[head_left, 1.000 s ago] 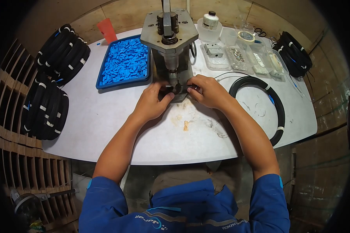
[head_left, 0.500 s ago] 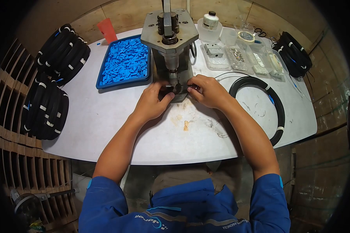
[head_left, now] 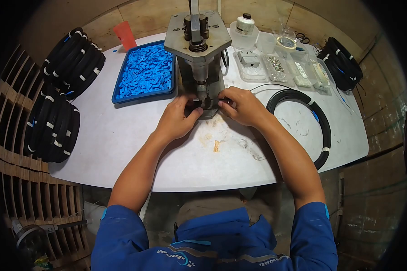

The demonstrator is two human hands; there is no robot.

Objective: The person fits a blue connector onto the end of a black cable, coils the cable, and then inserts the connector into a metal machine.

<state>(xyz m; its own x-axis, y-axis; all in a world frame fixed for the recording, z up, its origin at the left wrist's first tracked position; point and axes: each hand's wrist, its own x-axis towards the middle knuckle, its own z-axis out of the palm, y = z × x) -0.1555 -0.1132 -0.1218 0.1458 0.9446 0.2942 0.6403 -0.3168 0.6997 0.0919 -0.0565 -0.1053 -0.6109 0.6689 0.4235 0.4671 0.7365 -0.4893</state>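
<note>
A metal press (head_left: 198, 38) stands at the back middle of the white table. My left hand (head_left: 180, 116) is at the left side of its base, fingers closed on something dark that I cannot make out. At the right side of the base, my right hand (head_left: 242, 106) pinches something small and dark, mostly hidden by the fingers. Between my two hands is the press's lower tip (head_left: 202, 92). A thin black cable runs from behind my right hand to a black cable coil (head_left: 323, 131) on the right.
Blue pieces fill a dark blue tray (head_left: 117, 97), with a red cup (head_left: 125, 36) behind it. Stacked black coils (head_left: 54, 126) stand at the left. Clear containers (head_left: 276, 67), a white bottle (head_left: 245, 25) and more coils (head_left: 341, 63) are at the back right.
</note>
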